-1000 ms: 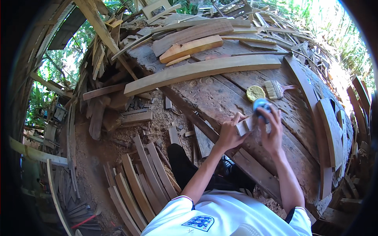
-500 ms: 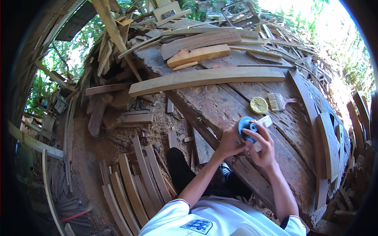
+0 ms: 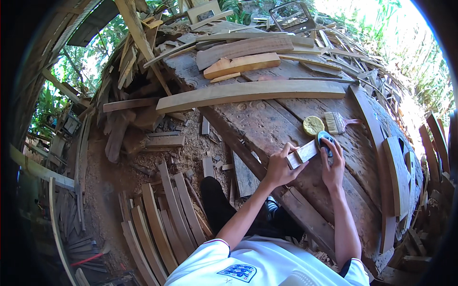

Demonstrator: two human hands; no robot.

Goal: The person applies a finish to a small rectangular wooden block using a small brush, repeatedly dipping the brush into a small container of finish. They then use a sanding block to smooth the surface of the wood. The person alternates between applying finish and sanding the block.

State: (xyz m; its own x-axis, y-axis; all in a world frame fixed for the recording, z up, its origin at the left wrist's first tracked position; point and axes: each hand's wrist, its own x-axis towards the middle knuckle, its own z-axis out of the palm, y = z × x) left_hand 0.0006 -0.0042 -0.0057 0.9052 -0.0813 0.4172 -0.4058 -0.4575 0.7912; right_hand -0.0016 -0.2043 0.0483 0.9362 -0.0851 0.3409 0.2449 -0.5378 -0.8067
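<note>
In front of me, over the workbench, my left hand (image 3: pixel 282 166) grips the near end of a small pale wooden block (image 3: pixel 307 151), thumb on one side and fingers on the other. The block's far end meets a round blue disc-like thing (image 3: pixel 325 138), whose exact kind I cannot make out. Curled over that blue disc are the fingers of my right hand (image 3: pixel 333 162), hiding much of it. Just beyond the hands lie a round yellowish tub or lid (image 3: pixel 313 126) and a flat paintbrush (image 3: pixel 335 123) with pale bristles and a reddish handle.
The rough plank workbench (image 3: pixel 253 124) carries a long curved board (image 3: pixel 253 94) across it, with more boards behind. Dark and light planks (image 3: pixel 397 176) line its right side. Curved slats (image 3: pixel 157 224) stand at lower left, beside wood-chip-strewn ground (image 3: pixel 191 138).
The blue disc has shifted right and tilted, now in my right hand alone. My left hand has turned and holds the block's near end, with more of the block showing.
</note>
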